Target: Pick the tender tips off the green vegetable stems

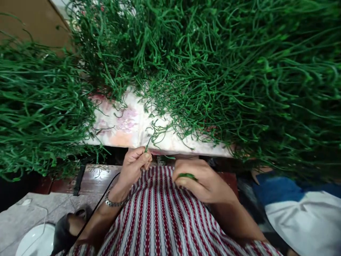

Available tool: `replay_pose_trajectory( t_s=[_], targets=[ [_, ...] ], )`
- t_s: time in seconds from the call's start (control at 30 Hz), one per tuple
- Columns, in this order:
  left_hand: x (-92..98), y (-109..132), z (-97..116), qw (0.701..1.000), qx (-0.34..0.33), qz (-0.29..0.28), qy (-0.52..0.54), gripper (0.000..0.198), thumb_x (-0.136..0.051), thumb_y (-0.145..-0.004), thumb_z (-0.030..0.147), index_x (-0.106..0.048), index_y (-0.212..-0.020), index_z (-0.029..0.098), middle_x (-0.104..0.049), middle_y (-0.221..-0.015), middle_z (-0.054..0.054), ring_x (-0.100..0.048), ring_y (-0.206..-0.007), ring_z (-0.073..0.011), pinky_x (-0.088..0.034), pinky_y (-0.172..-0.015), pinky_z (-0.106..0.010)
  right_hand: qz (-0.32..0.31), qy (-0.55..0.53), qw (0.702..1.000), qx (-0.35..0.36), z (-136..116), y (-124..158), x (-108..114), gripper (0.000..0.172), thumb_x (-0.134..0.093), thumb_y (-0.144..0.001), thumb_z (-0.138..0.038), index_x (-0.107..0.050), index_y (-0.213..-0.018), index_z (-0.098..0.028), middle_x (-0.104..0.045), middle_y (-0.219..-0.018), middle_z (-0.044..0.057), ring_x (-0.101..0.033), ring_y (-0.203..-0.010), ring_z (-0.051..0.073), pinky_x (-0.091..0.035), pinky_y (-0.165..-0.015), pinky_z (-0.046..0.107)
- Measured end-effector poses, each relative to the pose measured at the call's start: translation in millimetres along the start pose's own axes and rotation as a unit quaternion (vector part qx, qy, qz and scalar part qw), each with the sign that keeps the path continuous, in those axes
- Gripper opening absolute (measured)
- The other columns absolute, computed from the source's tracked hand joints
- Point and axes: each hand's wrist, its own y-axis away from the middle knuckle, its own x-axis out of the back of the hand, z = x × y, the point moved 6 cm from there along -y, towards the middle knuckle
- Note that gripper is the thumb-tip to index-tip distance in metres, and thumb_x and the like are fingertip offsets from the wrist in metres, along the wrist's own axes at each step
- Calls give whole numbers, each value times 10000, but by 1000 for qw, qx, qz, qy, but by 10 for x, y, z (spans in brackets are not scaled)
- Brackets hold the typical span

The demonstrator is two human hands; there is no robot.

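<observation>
My left hand (135, 164) is closed in a pinch on a thin green stem (149, 139), just in front of the table's near edge. The stem's forked upper end leans over the floral tablecloth (126, 119). To its right, my right hand (205, 179) is curled into a fist above my lap. A green piece (188, 175) shows between the thumb and fingers; most of it is hidden, so its kind cannot be told. Several loose stems lie on the cloth close to my left hand, trailing from the large heap of green stems (226, 71).
Another heap of green stems (39, 113) overhangs the table on the left. Behind it stands a brown cardboard box (32, 23). Someone in blue and white clothing (301, 213) sits close on my right. A white round object (37, 241) is low at the left, by a dark shoe.
</observation>
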Motion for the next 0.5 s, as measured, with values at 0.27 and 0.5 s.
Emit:
replay_pose_trajectory(
  t_s=[0.27,0.5],
  targets=[
    [-17,110,121,963,-131,-8,-237,250,-508,-842,293,-518,-633,156,-434,-575,29,-365,-547,-92,-290,-542,-226,217,246,944,-33,39,-110,94,241,-624,-797,-251,-534,-999,-155,-639,-849,32,-609,-731,109,-480,-671,203],
    [-128,125,135,949,-150,-31,-275,252,-492,-837,231,-513,-597,155,-396,-557,29,-365,-531,-94,-299,-526,-225,218,393,893,13,219,-111,-144,267,-589,-825,-292,-524,-1020,-122,-646,-780,58,-601,-676,139,-473,-637,245]
  ],
)
